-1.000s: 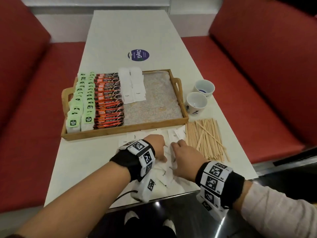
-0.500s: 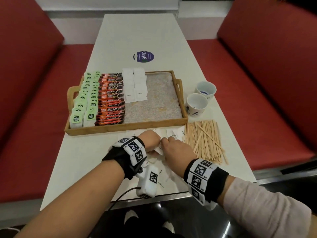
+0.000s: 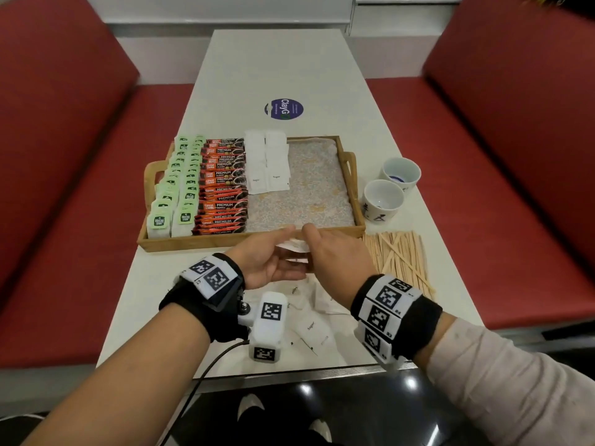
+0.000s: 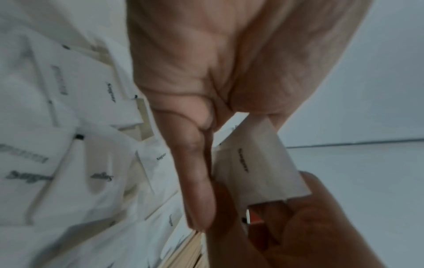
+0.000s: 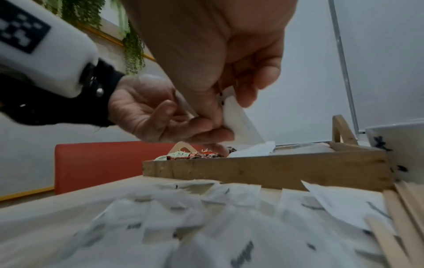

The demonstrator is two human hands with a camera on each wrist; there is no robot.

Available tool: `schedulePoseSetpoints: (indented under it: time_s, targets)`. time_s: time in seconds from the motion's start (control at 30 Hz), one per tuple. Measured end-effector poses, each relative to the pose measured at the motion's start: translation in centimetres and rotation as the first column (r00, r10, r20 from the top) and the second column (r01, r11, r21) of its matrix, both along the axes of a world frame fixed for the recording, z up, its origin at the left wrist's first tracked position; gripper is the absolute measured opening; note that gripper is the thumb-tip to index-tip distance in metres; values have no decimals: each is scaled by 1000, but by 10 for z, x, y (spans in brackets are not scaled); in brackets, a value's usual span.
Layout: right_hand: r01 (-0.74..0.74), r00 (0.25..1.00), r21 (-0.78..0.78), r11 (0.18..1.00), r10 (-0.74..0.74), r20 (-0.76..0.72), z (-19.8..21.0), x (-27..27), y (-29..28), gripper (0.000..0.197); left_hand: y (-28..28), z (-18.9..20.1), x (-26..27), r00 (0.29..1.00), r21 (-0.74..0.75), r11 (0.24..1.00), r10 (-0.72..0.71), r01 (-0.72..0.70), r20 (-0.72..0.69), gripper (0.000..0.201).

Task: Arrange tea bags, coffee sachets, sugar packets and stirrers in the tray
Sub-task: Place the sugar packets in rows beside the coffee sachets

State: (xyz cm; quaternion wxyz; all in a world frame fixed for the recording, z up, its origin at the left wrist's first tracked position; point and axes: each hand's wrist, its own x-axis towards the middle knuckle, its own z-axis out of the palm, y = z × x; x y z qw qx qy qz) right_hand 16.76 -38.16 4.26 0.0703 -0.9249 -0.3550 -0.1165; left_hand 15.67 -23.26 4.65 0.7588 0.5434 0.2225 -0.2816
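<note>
Both hands, left hand [image 3: 269, 259] and right hand [image 3: 335, 257], pinch a small stack of sugar packets [image 3: 294, 245] above the tray [image 3: 225, 243] edge. Risk: the loose stack could fan or slip during placement.

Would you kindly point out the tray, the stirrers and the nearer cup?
tray [image 3: 244, 243], head view, bare front wall.
stirrers [image 3: 399, 259], head view, middle of the pile.
nearer cup [image 3: 383, 204], head view, outer side wall.

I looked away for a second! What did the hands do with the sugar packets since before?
Both hands rose off the packet pile toward the tray. The left hand and right hand now hold a few sugar packets between them, lifted off the table. Tea bags, coffee sachets, stirrers and cups stayed put.
</note>
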Motion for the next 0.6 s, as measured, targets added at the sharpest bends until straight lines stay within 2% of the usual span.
schedulePoseSetpoints:
  time_s: [0.1,0.17,0.27,0.37,0.4,0.5,0.6]
  targets:
    - [-59,996,70,996,54,73,3,4,4,55,11,-4,-3,996,-118,989,94,-92,10,35]
    - [-140,984,108,984,126,129,4,8,5,54,21,-4,-5,992,-226,966,129,-126,-6,39]
    - [-305,946,163,938,279,161,4,13,6,37,33,-3,-9,997,-381,921,82,-78,-5,62]
    - [-366,930,156,918,355,94,0,16,6,19,35,-3,-9,1000,-489,872,24,-21,-1,56]
    - [-365,931,161,917,361,55,-2,16,7,19,32,-3,-7,999,-488,872,31,-36,-19,53]
    - [-331,931,195,923,354,-94,-2,18,2,27,22,-5,-3,993,-350,929,113,-122,-45,36]
    - [-191,942,198,961,236,-238,2,18,-13,30,23,-13,-1,985,-247,954,169,-170,-24,23]
